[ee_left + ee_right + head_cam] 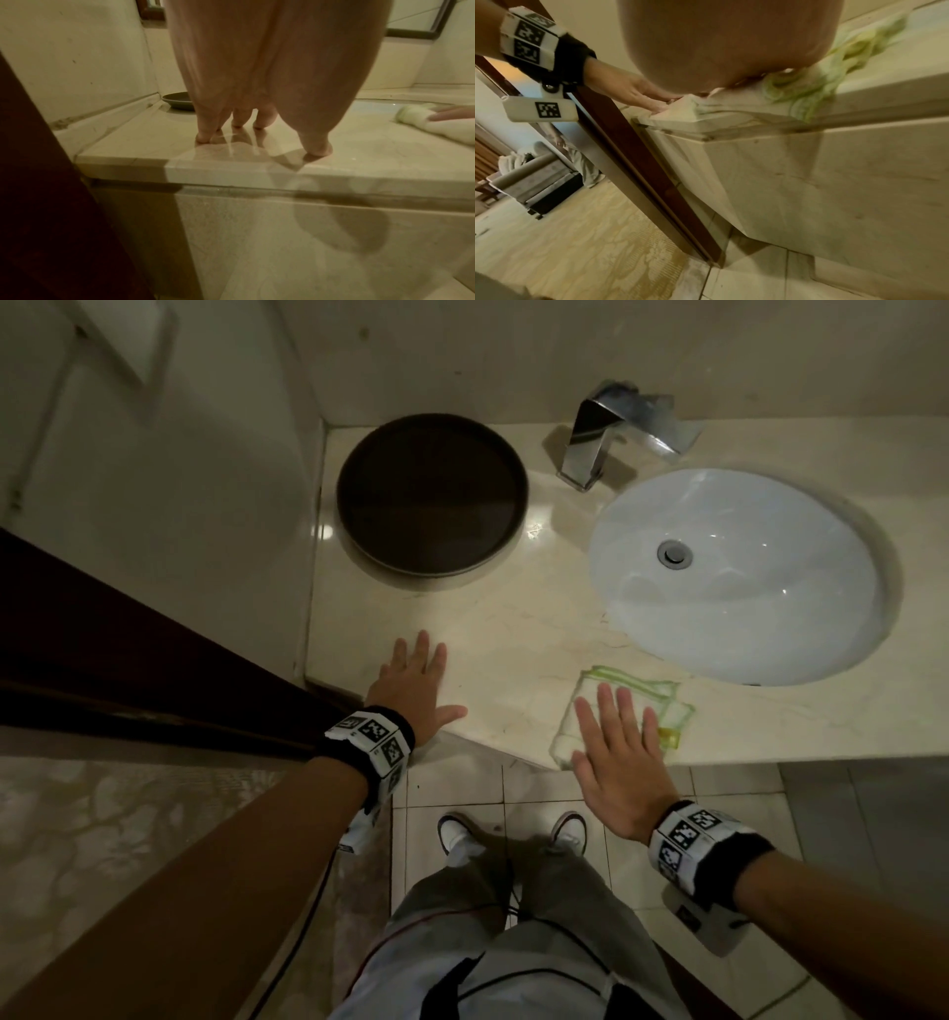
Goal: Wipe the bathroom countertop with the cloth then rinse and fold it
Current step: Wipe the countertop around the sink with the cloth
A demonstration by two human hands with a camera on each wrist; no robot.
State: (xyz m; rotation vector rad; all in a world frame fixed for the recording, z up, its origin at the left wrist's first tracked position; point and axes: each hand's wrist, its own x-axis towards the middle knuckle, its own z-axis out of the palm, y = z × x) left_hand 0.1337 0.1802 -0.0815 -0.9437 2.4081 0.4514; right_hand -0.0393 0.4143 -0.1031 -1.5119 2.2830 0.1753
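A white cloth (662, 706) with green edging lies folded on the beige marble countertop (503, 634), near its front edge and just in front of the sink (739, 572). My right hand (613, 737) lies flat on the cloth with straight fingers. My left hand (413, 683) rests flat on the bare counter to the left, fingers spread; in the left wrist view its fingertips (317, 149) touch the stone. The cloth (421, 121) shows at that view's right edge, and its green hem (816, 89) appears in the right wrist view.
A round dark tray (431, 495) sits at the back left of the counter. A chrome faucet (601, 439) stands behind the white oval sink. A dark wooden door frame (128, 660) borders the counter on the left. The tiled floor and my shoes (513, 829) are below.
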